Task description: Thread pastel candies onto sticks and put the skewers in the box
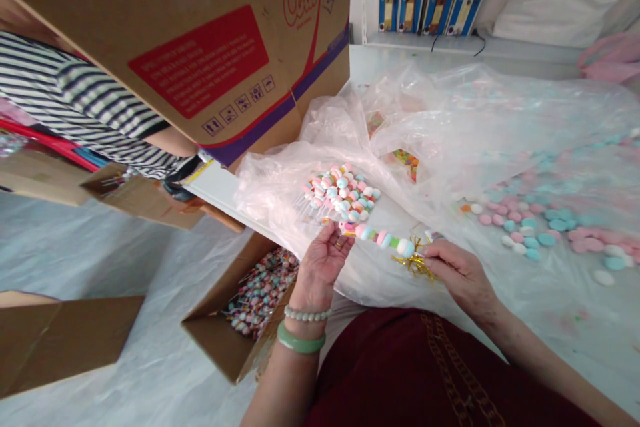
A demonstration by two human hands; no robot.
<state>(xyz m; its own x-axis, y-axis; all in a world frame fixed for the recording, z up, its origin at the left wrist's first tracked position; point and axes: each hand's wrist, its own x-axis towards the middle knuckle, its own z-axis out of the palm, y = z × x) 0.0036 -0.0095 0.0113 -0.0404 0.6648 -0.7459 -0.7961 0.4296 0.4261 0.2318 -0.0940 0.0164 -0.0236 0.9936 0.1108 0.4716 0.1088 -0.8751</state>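
Note:
A marshmallow skewer (383,239) in pink, white, blue and green stretches between my two hands. My left hand (327,260) pinches its pink end, with a bead bracelet and a green bangle on that wrist. At the other end, my right hand (457,273) has its fingers closed at the stick beside a gold tinsel tuft (417,261). Just beyond my left hand, a pile of finished-looking marshmallow skewers (345,192) lies on the plastic sheet (280,177).
Loose marshmallows (530,227) lie on the right under clear plastic. A large cardboard box (200,27) stands at the left. Below the table edge, an open carton (215,340) holds many skewers. A person in a striped shirt (90,100) is behind the box. Blue packs (433,8) line the shelf.

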